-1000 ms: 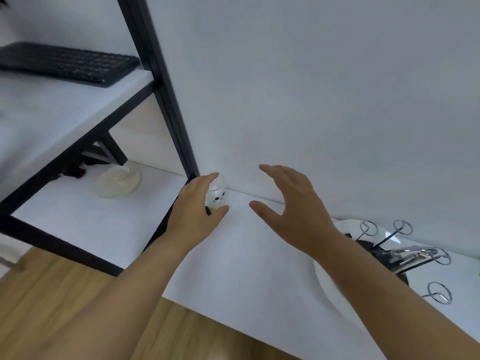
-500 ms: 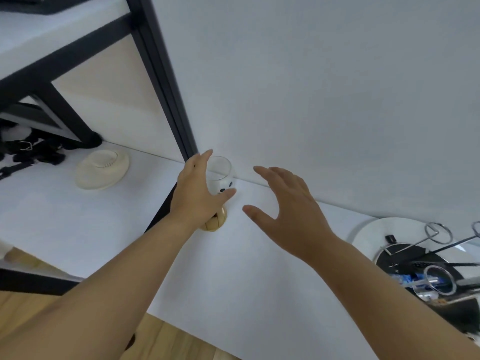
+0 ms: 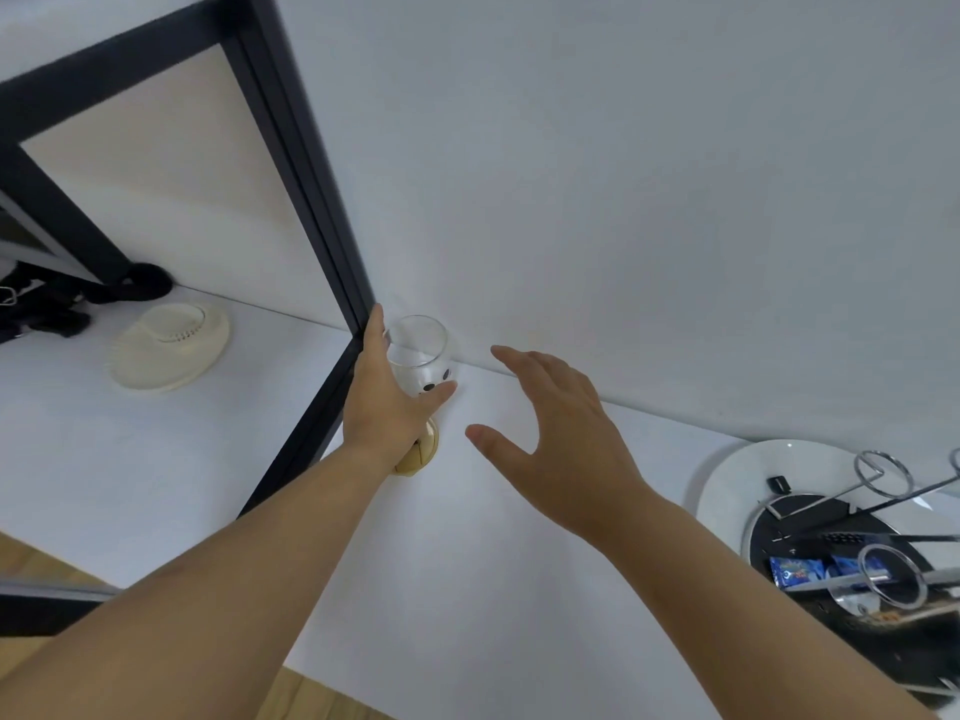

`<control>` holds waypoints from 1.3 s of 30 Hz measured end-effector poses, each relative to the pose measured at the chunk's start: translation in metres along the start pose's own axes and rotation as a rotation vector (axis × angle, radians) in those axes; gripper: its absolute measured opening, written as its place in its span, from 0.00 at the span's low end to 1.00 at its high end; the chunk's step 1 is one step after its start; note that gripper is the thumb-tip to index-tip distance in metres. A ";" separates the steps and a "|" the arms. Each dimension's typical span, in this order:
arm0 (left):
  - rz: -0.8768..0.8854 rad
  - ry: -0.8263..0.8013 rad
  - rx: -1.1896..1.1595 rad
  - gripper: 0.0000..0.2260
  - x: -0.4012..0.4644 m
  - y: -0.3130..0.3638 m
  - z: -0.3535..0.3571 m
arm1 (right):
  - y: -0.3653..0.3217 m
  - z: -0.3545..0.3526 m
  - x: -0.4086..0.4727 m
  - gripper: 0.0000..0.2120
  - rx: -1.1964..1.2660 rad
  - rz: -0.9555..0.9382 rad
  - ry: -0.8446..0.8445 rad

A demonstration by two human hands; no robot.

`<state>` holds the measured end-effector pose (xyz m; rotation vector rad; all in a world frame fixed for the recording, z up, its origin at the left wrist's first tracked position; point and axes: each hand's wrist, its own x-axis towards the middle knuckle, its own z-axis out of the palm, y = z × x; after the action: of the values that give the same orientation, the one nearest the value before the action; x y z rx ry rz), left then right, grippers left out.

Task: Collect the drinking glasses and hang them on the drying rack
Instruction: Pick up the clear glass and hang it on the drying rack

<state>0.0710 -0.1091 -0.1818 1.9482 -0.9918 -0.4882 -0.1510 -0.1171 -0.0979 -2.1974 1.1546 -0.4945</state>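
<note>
A clear drinking glass (image 3: 422, 350) with black dots printed on it stands near the wall beside a black frame post. My left hand (image 3: 387, 402) is wrapped around it, thumb on the front and fingers behind. A yellowish round object (image 3: 422, 452) shows just under the hand. My right hand (image 3: 558, 433) hovers to the right of the glass, fingers spread, holding nothing. The drying rack (image 3: 878, 506), a black base with wire arms ending in metal rings, stands at the far right on a white plate (image 3: 727, 475).
A black metal shelf frame (image 3: 306, 163) rises left of the glass. On the lower white shelf lie a cream ribbed dish (image 3: 171, 345) and a black tangle of straps (image 3: 78, 298). Blue packets (image 3: 800, 571) lie on the rack base. Wooden floor shows below the table edge.
My left hand has closed around the glass and lifted it a little, uncovering the yellowish object beneath. The view has shifted right and down, so more of the rack shows.
</note>
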 end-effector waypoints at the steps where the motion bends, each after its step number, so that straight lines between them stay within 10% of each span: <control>1: -0.003 0.005 -0.005 0.55 0.000 -0.001 0.002 | 0.001 0.001 -0.001 0.35 -0.002 0.002 0.000; 17: 0.039 0.040 -0.135 0.46 -0.007 0.042 -0.007 | 0.002 -0.016 -0.031 0.33 0.200 0.158 0.090; 30: 0.265 -0.120 -0.519 0.46 -0.126 0.245 -0.025 | -0.052 -0.128 -0.072 0.15 1.145 0.539 0.343; 39: 0.357 -0.263 -0.557 0.45 -0.236 0.325 -0.001 | -0.039 -0.208 -0.161 0.31 1.718 0.476 0.324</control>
<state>-0.2184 -0.0193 0.0813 1.2036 -1.1864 -0.7336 -0.3346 -0.0355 0.0757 -0.3678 0.7406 -1.0673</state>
